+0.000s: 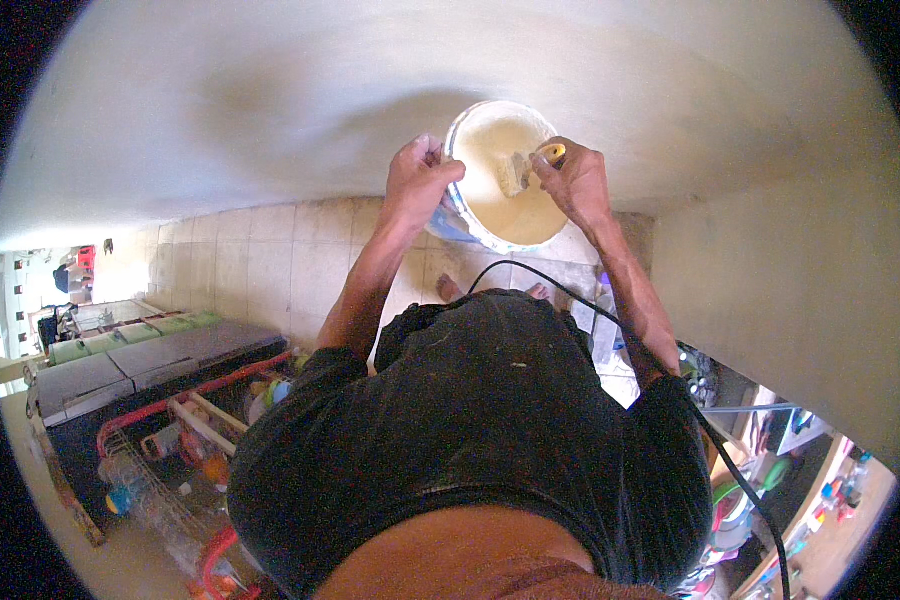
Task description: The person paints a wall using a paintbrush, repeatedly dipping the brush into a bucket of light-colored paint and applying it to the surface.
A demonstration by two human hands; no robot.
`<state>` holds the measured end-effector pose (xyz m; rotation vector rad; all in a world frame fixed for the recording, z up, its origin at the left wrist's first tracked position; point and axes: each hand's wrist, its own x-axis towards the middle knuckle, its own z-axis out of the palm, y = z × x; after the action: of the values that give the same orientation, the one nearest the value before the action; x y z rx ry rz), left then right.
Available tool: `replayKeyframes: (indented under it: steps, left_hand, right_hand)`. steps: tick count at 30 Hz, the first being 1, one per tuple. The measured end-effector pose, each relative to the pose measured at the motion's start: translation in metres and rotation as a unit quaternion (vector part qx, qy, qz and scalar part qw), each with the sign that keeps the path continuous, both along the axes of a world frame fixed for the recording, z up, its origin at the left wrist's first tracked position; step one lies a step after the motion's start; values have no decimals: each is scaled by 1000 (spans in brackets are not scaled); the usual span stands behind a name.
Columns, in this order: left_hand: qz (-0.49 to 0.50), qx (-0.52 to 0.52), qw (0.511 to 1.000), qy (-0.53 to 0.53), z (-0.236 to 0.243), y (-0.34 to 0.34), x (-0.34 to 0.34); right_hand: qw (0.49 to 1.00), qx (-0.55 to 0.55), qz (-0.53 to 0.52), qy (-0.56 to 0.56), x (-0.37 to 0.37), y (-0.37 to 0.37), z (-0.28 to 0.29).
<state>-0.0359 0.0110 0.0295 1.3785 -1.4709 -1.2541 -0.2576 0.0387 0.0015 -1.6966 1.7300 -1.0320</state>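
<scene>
A white paint bucket (470,125) with cream paint inside is held up in front of a pale wall. My left hand (418,178) grips its rim on the left side. My right hand (573,182) is closed on a paintbrush (532,165) with a yellow handle; its bristles dip into the paint inside the bucket. Both forearms reach up from my dark shirt. My bare feet show on the tiled floor below the bucket.
The cream wall (370,90) fills the top and bends round a corner on the right. A black cable (610,320) crosses my right shoulder. Lower left stands a red wire rack (185,430) with bottles beside grey chest units (140,360). Cluttered shelves (770,480) lie lower right.
</scene>
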Motion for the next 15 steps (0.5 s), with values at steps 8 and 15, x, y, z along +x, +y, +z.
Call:
replayKeyframes:
  steps: [8, 15]
  left_hand:
    - [-28, -23, 998, -60, 5, -3, -7]
    - [-67, -2, 997, 26, -13, -11, -16]
  right_hand:
    - [991, -3, -71, -114, -7, 26, 26]
    - [920, 19, -104, -377, 8, 16, 25]
